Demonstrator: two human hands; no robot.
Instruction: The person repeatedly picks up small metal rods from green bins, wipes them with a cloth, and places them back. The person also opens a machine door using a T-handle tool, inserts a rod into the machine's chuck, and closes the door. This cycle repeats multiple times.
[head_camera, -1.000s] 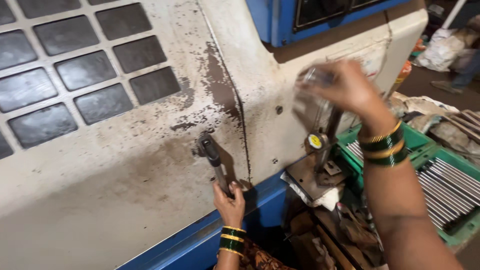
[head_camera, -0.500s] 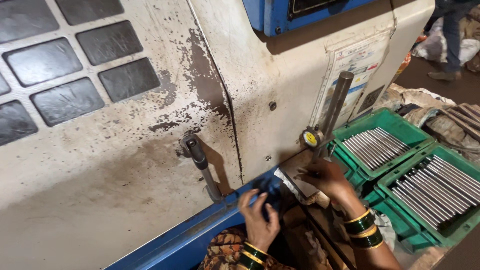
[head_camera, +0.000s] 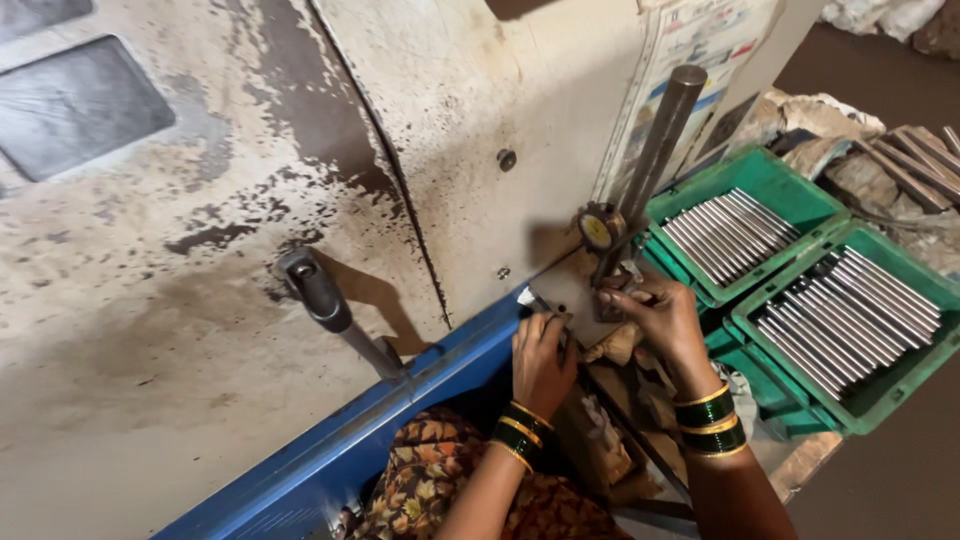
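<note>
At the gauge stand: both my hands work close together on the small plate at the foot of the dial gauge (head_camera: 601, 229), near the blue edge of the machine.
Left hand (head_camera: 541, 352): fingers curled down on the plate; they seem to pinch a small part, but I cannot tell what it is.
Right hand (head_camera: 661, 315): fingers bent around the base under the gauge, fingertips pointing left toward the gauge foot; if they truly grip, I cannot tell.
Key relation: the gauge foot lies just beyond the right fingertips, to the far left of them; the right hand is the nearer one.
Long axis: the steel column (head_camera: 661, 140) rises from the stand, leaning to the far right.
Rods: green trays (head_camera: 880, 395) with steel rods (head_camera: 850, 312) lie right of my right hand, apart from it.
Change: a second ago my right hand was raised high by the column and my left hand was at the lever (head_camera: 318, 294); now both are low at the stand.
</note>
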